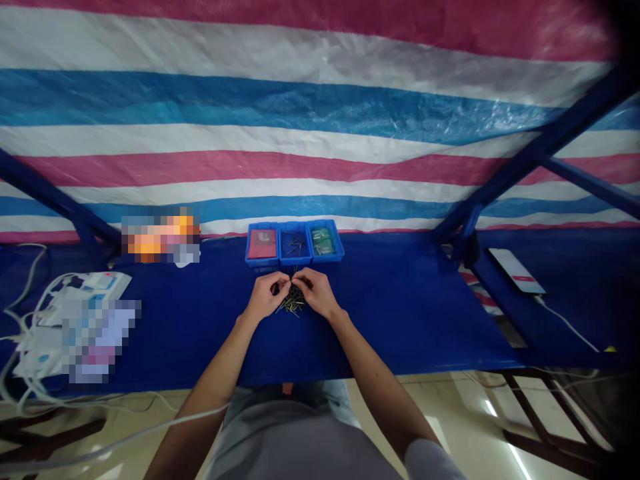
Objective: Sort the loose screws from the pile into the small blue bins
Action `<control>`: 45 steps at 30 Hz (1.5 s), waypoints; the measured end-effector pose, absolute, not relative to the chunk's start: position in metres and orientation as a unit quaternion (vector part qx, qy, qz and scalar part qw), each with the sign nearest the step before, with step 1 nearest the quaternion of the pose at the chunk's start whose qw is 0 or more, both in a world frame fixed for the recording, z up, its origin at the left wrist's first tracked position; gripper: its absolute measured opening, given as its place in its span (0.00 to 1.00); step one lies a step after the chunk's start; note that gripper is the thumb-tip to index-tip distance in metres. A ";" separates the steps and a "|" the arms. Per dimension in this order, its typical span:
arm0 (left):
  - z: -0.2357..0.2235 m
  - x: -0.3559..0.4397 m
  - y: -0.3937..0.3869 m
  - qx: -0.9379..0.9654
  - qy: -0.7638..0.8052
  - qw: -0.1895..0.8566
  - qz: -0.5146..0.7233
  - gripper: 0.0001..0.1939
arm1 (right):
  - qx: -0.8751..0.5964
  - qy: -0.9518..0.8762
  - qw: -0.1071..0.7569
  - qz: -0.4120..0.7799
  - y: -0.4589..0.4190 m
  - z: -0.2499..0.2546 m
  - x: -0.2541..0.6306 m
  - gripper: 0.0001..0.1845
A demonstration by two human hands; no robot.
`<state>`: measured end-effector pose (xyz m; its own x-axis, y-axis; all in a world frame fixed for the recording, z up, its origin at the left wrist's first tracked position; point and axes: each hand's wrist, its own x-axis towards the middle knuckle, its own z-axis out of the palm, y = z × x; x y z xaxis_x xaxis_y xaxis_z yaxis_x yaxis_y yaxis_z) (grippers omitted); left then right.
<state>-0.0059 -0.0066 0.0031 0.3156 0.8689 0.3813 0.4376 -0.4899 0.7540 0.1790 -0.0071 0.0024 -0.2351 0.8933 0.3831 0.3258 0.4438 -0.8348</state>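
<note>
A loose pile of thin screws (293, 305), dark and brass-coloured, lies on the blue tabletop. Over its left side is my left hand (270, 293), its thumb and forefinger pinched together. From the right my right hand (316, 292) mirrors it, fingertips also closed, and the two pinches almost meet above the pile. Whatever sits between the fingertips is too small to name. Just beyond the hands stand three joined blue bins: the left bin (248, 247) holds a red packet (263, 244), the middle bin (295, 261) some loose dark screws (295, 243), the right bin (340, 248) green-and-clear packets (323, 240).
On the left, white power strips (107, 287) and tangled cables crowd the blue table (410, 307). A blurred-out orange item (160, 240) sits at the back left. At far right a phone (516, 271) lies on a cable. Striped sheeting (320, 153) and blue frame bars bound the back.
</note>
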 end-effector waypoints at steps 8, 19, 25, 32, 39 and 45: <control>0.005 -0.006 -0.007 0.762 0.429 0.272 0.401 0.07 | -0.423 -0.721 0.448 0.316 -0.009 0.003 0.179 0.07; 0.002 -0.007 -0.007 0.763 0.429 0.267 0.402 0.08 | -0.427 -0.734 0.433 0.303 -0.007 0.000 0.179 0.10; 0.003 -0.007 -0.006 0.757 0.432 0.276 0.405 0.07 | -0.420 -0.723 0.445 0.321 -0.008 0.000 0.179 0.07; 0.002 -0.006 -0.006 0.755 0.435 0.279 0.404 0.10 | -0.422 -0.720 0.451 0.317 -0.009 0.003 0.179 0.07; 0.006 -0.006 -0.008 0.755 0.434 0.284 0.400 0.12 | -0.437 -0.731 0.429 0.301 -0.008 0.003 0.179 0.13; 0.008 -0.006 -0.008 0.766 0.435 0.285 0.378 0.12 | -0.437 -0.739 0.415 0.301 -0.009 0.003 0.177 0.19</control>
<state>-0.0062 -0.0079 0.0075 0.3352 0.8819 0.3315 0.4509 -0.4591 0.7655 0.1775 -0.0094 0.0033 -0.2732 0.8959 0.3503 0.3961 0.4366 -0.8078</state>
